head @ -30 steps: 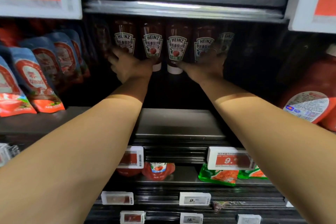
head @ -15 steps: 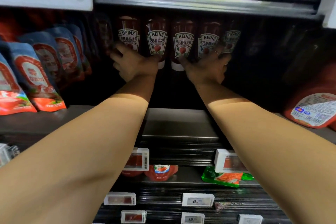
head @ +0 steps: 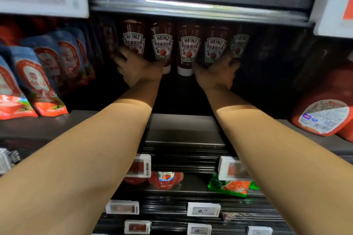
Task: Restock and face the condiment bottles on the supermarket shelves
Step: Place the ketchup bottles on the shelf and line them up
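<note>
Red ketchup bottles [head: 189, 47] stand upright on their white caps in a row at the back of the dark shelf [head: 183, 131], labels facing out. Left hand [head: 140, 69] cups the row's left end and right hand [head: 216, 74] its right end, fingers curved round the outer bottles; both reach equally deep.

Single head cam, wide-angle, close to shelf [head: 183, 133], faces fwd/down along both outstretched forearms into ketchup bay.
</note>
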{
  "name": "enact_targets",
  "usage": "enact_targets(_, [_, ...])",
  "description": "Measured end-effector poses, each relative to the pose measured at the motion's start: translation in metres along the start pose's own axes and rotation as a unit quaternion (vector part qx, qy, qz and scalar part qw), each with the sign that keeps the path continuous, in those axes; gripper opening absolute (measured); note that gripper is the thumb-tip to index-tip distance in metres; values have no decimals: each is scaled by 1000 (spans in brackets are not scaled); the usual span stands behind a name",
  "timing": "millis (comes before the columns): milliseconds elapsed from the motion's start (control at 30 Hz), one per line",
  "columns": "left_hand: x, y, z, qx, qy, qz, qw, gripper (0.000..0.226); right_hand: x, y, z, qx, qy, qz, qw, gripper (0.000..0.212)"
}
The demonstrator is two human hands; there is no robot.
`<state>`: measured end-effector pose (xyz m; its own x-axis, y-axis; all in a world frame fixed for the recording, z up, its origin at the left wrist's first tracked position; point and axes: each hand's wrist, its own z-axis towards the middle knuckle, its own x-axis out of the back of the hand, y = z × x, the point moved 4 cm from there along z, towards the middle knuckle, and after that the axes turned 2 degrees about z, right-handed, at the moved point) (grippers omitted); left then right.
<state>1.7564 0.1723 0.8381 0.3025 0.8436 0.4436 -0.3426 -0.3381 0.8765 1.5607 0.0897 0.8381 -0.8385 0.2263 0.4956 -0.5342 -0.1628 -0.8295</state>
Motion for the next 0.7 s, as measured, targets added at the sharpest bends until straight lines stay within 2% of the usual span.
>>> enact_targets(133, [9, -1, -5, 7, 6, -33, 999, 128, 5, 0, -5, -8, 1, 14, 1000, 114])
enact_targets(233, [23, -4, -11, 17, 17, -73, 997, 104, 14, 2, -11, -10, 21, 43, 999, 105])
enact_targets(300, [32, -5, -15, -6, -3, -51, 999, 86, 23, 4, -14, -3, 18, 64, 998, 85])
enact_targets(433, [48, -3, -21, -100, -116, 79, 985, 40, 51, 13, -30, 27, -22, 55, 998, 16])
enact_targets(533, [56, -6, -25, -126, -183, 127, 967, 31, 71, 26, -44, 13, -35, 44, 998, 15])
enact_targets(700, [66, -12, -45, -156, -252, 87, 951, 28, 119, 42, -89, 11, -59, 13, 998, 21])
